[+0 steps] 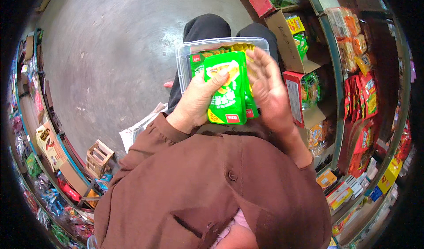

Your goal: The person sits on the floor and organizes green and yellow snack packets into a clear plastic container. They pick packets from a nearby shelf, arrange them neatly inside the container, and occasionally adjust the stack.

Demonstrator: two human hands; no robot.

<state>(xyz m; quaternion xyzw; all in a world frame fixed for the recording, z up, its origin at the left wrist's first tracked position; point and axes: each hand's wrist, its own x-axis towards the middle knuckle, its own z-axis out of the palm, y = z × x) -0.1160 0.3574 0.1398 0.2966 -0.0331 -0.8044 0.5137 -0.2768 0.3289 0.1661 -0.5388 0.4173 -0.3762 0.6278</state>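
Observation:
A stack of flat green snack packets point(227, 100) is gripped in my left hand point(195, 105), with the thumb across the top packet's printed front. My right hand point(270, 90) is at the stack's right side, blurred, its fingers raised and apart; whether it touches the packets I cannot tell. Beneath both hands, a clear plastic bin point(223, 41) rests on my lap. More green and yellow packets point(197, 58) stand inside it, partly hidden by the stack.
Shelving with cardboard boxes point(286, 47) and red packets point(367, 93) runs along the right. At left are more stocked shelves point(25, 106) and a small wooden stool point(98, 158). A white bag point(142, 124) lies by my left forearm.

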